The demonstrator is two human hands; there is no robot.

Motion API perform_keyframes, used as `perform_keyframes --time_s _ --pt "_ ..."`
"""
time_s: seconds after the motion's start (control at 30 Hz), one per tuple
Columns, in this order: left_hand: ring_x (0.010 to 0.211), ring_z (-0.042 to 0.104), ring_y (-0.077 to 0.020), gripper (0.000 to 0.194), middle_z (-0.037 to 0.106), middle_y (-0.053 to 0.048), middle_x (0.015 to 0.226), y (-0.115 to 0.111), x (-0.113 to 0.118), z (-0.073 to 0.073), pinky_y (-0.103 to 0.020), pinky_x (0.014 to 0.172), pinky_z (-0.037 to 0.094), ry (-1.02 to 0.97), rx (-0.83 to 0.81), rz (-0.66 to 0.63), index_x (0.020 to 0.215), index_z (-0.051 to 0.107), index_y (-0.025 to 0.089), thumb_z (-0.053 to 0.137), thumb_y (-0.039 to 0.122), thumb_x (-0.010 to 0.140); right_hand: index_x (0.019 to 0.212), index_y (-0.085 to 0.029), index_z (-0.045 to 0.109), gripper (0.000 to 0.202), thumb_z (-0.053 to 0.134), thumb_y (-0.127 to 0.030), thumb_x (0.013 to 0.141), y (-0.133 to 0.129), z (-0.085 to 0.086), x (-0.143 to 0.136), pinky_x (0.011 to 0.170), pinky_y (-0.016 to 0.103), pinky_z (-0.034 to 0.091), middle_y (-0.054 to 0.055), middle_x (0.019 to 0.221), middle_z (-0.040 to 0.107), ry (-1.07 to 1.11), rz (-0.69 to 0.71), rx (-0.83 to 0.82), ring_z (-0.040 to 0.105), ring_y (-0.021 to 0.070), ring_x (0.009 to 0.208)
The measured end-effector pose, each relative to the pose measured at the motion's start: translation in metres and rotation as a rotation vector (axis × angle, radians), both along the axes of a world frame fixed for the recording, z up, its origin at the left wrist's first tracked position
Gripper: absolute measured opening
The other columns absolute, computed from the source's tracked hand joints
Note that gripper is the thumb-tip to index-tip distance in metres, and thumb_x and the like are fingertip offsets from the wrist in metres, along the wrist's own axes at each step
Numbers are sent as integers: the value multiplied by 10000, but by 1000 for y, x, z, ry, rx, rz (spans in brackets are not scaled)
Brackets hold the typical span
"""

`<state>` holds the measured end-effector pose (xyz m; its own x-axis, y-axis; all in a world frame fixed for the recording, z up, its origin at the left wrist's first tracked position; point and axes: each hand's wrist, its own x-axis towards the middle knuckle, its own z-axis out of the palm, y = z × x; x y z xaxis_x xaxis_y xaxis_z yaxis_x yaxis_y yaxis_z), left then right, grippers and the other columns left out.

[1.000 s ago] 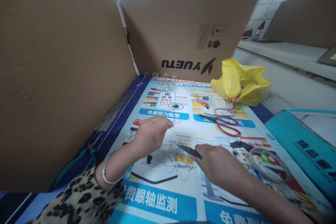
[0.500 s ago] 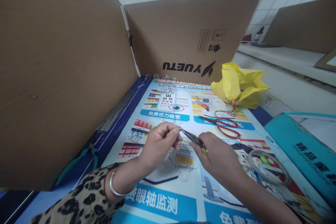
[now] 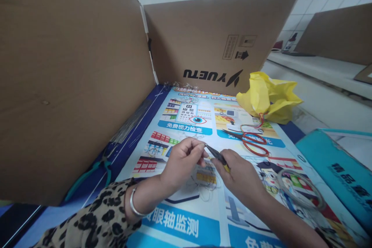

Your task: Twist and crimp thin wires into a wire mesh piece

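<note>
While the right hand (image 3: 236, 170) is wrapped around needle-nose pliers (image 3: 217, 156), the left hand (image 3: 184, 159) pinches thumb against forefinger at the tool's tips, anything between too small to discern. Tangled wire (image 3: 206, 184) lies beneath on the poster (image 3: 177, 221); beyond rest red-handled scissors (image 3: 243, 136), then a crumpled yellow bag (image 3: 267, 99).

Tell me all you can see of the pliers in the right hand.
The pliers have slim, dark, metal-looking jaws that taper to a narrow point, with a bit of yellow grip showing below. The right hand wraps the handles and hides most of them. They are held above the printed poster, pointing toward the left hand, with the tip right at its fingertips. The jaws look closed or nearly so; whatever they may pinch is too small to make out.
</note>
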<state>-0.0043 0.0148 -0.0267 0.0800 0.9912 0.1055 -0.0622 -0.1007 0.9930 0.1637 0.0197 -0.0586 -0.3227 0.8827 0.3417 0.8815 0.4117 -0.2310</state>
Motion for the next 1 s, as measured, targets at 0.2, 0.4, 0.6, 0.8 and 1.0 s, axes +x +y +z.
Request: perform_keyframes --time_s 0.2,0.4,0.6,0.8,1.0 --pt "528 530 -68 178 585 22 607 -1 0 -3 -209 608 432 -71 -17 -31 726 549 146 519 285 834 737 -208 461 232 394 -385 872 -1 -1 -4 518 231 344 0 676 557 65 5 -39 526 132 580" --pt "521 519 -57 159 589 20 643 -2 4 -3 -194 574 429 -191 -53 -26 725 541 140 541 268 819 731 -207 449 221 384 -360 877 -2 -2 -6 532 234 361 17 694 564 110 23 -56 528 140 603" --pt "540 517 -57 170 571 25 594 -2 6 -9 -189 601 438 -227 -27 -34 736 551 137 522 267 841 733 -204 447 244 358 -377 879 -4 0 -10 524 243 361 33 701 568 133 5 -106 533 156 612" --pt "540 526 -51 133 599 11 669 -1 7 -11 -188 583 444 -213 -6 -2 765 562 133 532 243 833 749 -207 433 236 343 -381 879 -3 -2 -14 533 257 354 40 703 570 101 -39 -178 538 176 624" --pt "539 525 -46 120 597 14 675 -1 8 -12 -185 587 452 -207 5 16 757 555 132 526 220 832 752 -211 414 235 324 -384 883 -4 -1 -17 525 255 345 46 708 575 97 -58 -208 545 184 625"
